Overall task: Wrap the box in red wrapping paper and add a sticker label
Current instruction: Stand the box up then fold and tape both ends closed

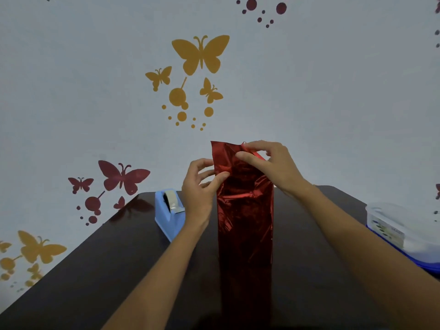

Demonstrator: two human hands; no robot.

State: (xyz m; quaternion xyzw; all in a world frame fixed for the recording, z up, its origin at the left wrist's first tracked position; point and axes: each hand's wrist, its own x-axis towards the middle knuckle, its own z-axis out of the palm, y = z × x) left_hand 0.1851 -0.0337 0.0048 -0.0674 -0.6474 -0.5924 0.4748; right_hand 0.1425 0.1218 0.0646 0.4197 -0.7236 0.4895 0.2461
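Single head-worn wide-angle view; faces forward, slightly down; close over tabletop (95, 270); wall (333, 91) fills upper frame; forearms enter from bottom edge.

Dim and flat, with a cool grey-blue cast across the wall (333, 91) behind the red wrapping paper (245, 222). Soft, diffuse light with no single source evident and no hard shadows. Dull glints along creases in the paper's upper half, near black toward its lower end. Left of the paper, a faint sheen on the dark table (95, 270), mirroring a butterfly decal (123, 176). Slightly soft and smeared throughout; unreadable label on the plastic container (404, 232) far right of the paper. Wide-angle stretch away from the paper, splaying the table's edges.
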